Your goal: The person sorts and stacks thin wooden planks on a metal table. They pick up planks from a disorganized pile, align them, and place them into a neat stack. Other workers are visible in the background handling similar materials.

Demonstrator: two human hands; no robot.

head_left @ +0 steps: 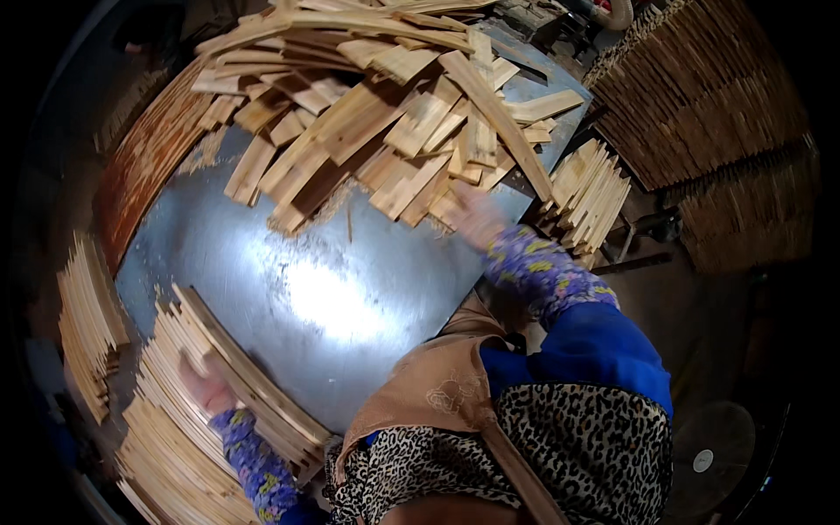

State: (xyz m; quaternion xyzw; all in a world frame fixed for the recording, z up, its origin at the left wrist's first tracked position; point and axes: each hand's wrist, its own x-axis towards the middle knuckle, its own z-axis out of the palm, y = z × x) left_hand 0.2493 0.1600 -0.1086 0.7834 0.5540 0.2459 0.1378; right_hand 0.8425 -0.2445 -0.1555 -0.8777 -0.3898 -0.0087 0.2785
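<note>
My left hand (206, 388) rests on a row of thin wooden slats (166, 367) packed on edge at the lower left, its fingers somewhat blurred but apart. A longer, thicker board (249, 363) stands along the right side of that row. At the near right edge of the pile, my right hand (479, 220) reaches to the loose wooden pieces (420, 188). Motion smears its fingers, so whether it grips a piece cannot be told. The big heap of wooden pieces (350, 114) lies jumbled across the far part of the metal tabletop (262, 262).
Another stack of slats (87, 324) stands at the far left, beside a reddish-brown worn board (149, 162). Bundled slats (586, 192) sit right of the table. Tall stacks of brown strips (700, 96) rise at the right. A round disc (709, 455) is at the lower right.
</note>
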